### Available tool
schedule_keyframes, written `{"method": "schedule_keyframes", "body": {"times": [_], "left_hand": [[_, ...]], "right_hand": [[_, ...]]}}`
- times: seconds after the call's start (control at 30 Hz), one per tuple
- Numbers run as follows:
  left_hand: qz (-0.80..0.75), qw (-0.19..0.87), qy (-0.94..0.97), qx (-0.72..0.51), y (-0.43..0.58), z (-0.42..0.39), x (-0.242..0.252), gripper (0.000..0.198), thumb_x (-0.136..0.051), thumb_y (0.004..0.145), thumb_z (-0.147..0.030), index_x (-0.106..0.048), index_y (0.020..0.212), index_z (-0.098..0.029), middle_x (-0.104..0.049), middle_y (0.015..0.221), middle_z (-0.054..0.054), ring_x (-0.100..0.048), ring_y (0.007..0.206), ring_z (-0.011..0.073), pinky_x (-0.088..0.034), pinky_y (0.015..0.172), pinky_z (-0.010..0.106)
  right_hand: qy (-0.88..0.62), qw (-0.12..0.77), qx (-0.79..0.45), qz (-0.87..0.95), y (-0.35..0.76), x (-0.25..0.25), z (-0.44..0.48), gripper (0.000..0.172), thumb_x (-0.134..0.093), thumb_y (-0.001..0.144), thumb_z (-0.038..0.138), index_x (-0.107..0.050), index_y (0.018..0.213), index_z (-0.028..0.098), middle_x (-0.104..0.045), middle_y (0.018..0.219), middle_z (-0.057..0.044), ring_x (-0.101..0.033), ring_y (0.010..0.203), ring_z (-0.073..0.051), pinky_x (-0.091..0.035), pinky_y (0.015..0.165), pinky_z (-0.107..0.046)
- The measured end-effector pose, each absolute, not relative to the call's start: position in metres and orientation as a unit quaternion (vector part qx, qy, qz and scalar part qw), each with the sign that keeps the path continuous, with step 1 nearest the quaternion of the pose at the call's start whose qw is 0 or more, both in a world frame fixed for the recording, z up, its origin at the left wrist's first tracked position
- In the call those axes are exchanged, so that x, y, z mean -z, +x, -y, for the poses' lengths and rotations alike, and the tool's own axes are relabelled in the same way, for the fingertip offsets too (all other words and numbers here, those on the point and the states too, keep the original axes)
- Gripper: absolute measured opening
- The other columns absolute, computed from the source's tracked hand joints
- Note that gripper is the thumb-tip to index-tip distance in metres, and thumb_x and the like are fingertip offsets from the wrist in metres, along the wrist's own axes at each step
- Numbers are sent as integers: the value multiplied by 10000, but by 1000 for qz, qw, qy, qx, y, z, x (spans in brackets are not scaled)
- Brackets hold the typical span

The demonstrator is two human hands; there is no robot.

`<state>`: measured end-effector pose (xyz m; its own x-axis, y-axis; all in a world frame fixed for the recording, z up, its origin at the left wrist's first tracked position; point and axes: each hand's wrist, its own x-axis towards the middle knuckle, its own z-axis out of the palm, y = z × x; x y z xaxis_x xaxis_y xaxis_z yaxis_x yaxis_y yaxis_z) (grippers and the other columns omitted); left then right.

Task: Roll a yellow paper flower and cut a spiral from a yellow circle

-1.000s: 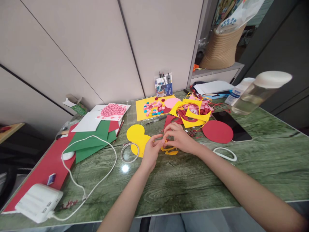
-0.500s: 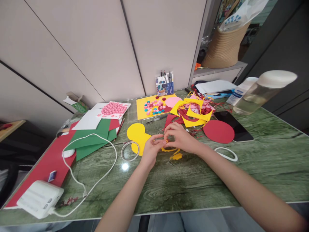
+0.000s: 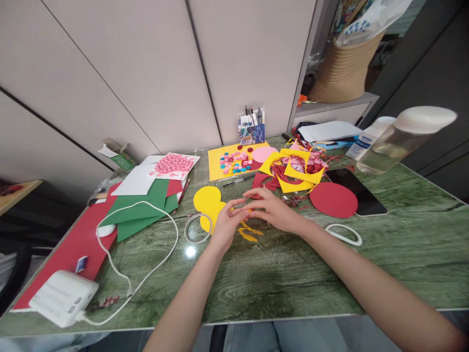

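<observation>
My left hand [image 3: 227,222] and my right hand [image 3: 271,209] meet over the middle of the green table [image 3: 286,278]. Their fingertips pinch a small coil of yellow paper strip [image 3: 247,212] between them. The loose end of the strip [image 3: 249,233] curls down onto the table just under the hands. A yellow paper cutout of joined circles [image 3: 207,201] lies just left of my left hand. A roll of clear tape [image 3: 197,229] lies flat beside it.
Yellow card with small pink, blue and red paper coils [image 3: 234,163], yellow and red scraps [image 3: 293,171], red paper circle [image 3: 332,199], dark tablet [image 3: 361,188], marker box [image 3: 251,128], jar [image 3: 399,139], green and red sheets [image 3: 141,210], white cable [image 3: 146,244], white power bank [image 3: 63,298].
The hands stayed together at the same spot. Their fingers flattened out around the small yellow coil, and the hanging yellow strip end shifted on the table.
</observation>
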<state>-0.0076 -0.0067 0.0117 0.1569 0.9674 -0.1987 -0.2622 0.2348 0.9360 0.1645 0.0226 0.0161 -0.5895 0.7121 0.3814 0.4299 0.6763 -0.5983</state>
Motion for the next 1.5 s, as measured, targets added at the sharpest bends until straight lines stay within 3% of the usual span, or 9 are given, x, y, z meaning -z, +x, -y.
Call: {"method": "schedule_keyframes", "body": {"times": [0.47,0.7,0.93,1.37,1.5], "left_hand": [[-424,683,313,-505,2,13,-15,357,-739,641,-241,-608,962,-156,-692,737,29,-616,696,115,-416,708,239],[-427,679,342,-490,1,13,-15,340,-760,607,-236,-629,910,-153,-676,693,6,-572,614,98,-393,629,220],[-429,664,342,-508,-1,12,-14,385,-780,583,-252,-615,920,-165,-701,714,22,-622,667,129,-417,677,248],[-424,622,405,-519,-6,8,-13,348,-728,651,-240,-605,969,-171,-713,812,37,-618,696,126,-431,734,261],[-420,639,383,-519,-4,9,-13,346,-714,673,-253,-593,986,-168,-701,748,20,-601,646,107,-429,679,235]], "right_hand": [[-380,364,-187,829,157,-10,-21,18,-664,787,245,-667,803,238,-565,1075,-46,-488,1038,-235,-347,905,-427],[-370,363,-196,832,158,-16,-20,91,-682,753,229,-609,704,207,-561,1019,-46,-496,1013,-237,-365,882,-420],[-362,369,-202,832,159,-20,-18,38,-668,769,225,-640,794,224,-547,1069,-60,-492,1047,-238,-369,924,-429],[-334,360,-208,846,154,-13,-16,214,-518,891,231,-633,1065,278,-541,1133,-60,-483,1095,-211,-400,947,-397],[-347,370,-149,849,151,-8,-16,185,-514,892,212,-644,1016,258,-566,1136,-58,-491,1074,-214,-386,928,-402]]}}
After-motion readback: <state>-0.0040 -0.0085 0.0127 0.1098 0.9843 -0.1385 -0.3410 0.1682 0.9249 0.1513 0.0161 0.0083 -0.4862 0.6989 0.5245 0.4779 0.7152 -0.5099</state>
